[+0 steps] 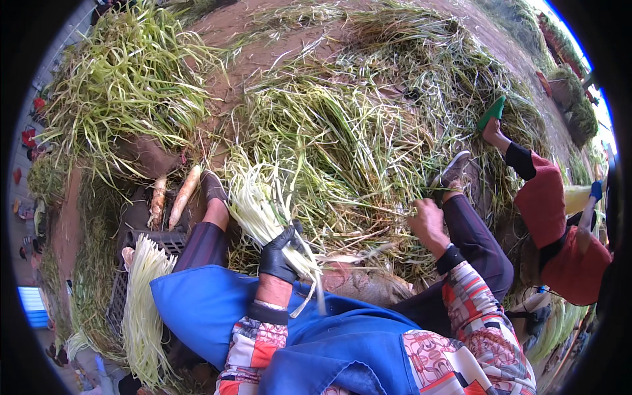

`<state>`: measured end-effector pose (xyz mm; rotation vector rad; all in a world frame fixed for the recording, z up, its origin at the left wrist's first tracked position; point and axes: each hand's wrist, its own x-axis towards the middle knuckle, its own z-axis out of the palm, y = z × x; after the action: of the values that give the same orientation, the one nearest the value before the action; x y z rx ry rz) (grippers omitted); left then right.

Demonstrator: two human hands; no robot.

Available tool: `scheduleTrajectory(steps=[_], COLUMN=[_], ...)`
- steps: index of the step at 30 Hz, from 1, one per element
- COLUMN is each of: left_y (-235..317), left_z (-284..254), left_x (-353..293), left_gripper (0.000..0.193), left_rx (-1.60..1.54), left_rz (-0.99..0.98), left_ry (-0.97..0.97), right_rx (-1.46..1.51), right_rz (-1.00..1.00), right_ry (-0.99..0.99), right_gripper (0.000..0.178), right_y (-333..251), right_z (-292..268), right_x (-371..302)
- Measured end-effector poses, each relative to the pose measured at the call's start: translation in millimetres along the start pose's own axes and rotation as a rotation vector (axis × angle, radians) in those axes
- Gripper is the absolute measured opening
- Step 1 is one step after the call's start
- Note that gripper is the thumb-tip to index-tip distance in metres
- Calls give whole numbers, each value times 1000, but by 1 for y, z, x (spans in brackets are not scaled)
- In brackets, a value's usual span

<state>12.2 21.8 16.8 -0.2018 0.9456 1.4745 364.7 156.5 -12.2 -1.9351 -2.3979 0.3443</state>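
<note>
My left hand (pixel 280 253), in a black glove, is closed round a bunch of long pale green stalks (pixel 253 197). The bunch slants over my lap, its loose ends fanning out away from me and the other ends hanging over my blue apron (pixel 329 336). Ungloved, my right hand (pixel 429 225) hangs above the leaf pile beside my right knee with its fingers curled in; what they hold, if anything, is too small to make out. Between my legs spreads a heap of loose green and straw-coloured leaves (pixel 342 145).
On my left, a dark plastic crate (pixel 164 242) stands beside a long bundle of pale stalks (pixel 146 309). Two whitish root-shaped things (pixel 183 197) lie past it, below a tall leafy pile (pixel 131 79). At right sits another person in red (pixel 576 263), with a green shoe (pixel 491 113).
</note>
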Motion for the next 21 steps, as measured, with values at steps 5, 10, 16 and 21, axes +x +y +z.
scheduleTrajectory(steps=[5,10,16,21], left_y=[-12,-17,-12,-12], left_z=[-6,-8,-5,-17], left_x=[6,8,1,6], left_gripper=[24,21,15,17], left_rx=[158,175,217,403], left_rz=[-98,-82,-117,-50], left_ry=[44,22,145,169], right_rx=[1084,1154,1529,1790], right_rz=[-39,-40,351,313], right_ry=[-357,-700,-485,-170], right_gripper=[32,47,20,13], right_y=[-148,-216,-214,-169], right_z=[-2,15,9,-79], right_x=[-1,19,28,62])
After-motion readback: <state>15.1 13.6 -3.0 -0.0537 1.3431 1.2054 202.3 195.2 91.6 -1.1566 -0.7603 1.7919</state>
